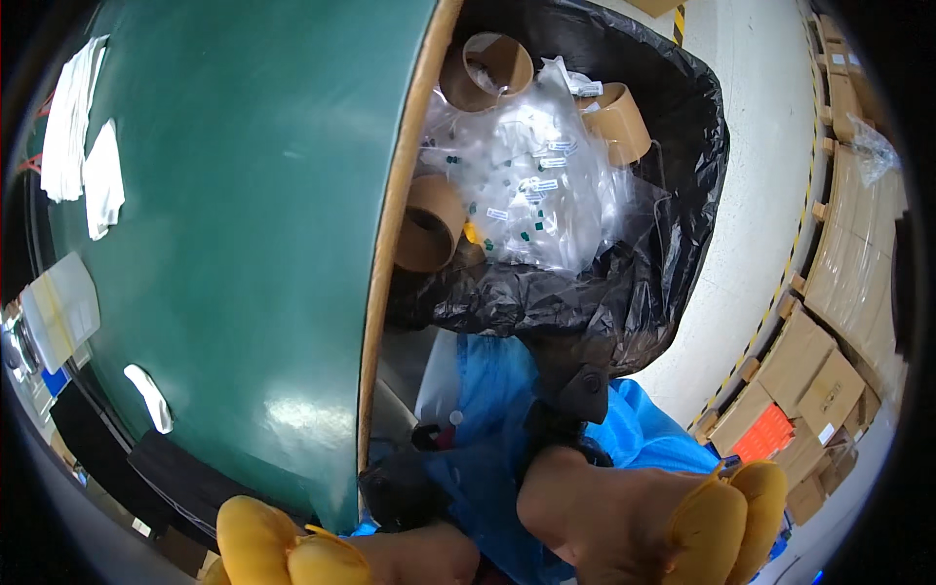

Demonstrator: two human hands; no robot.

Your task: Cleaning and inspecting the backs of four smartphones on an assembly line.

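Note:
My left hand (pixel 292 556) sits at the bottom edge, next to the near corner of a green-topped table (pixel 244 244), its fingers in yellow covers and bunched together. Low on the right is my right hand (pixel 634 522), also with yellow-covered fingers curled close, in front of my blue smock (pixel 497 380). Nothing shows in either hand, and the lower edge cuts both off. Past the table's wooden edge stands a bin lined with a black bag (pixel 682 195). It holds clear plastic bags (pixel 546 185) and three cardboard rolls (pixel 487 68).
White cloths (pixel 102 180) and a small white piece (pixel 148 398) lie on the green top, with a clear plastic box (pixel 60 312) at its left edge. Cardboard boxes (pixel 809 361) and an orange box (pixel 765 434) line the right, behind yellow-black floor tape (pixel 770 302).

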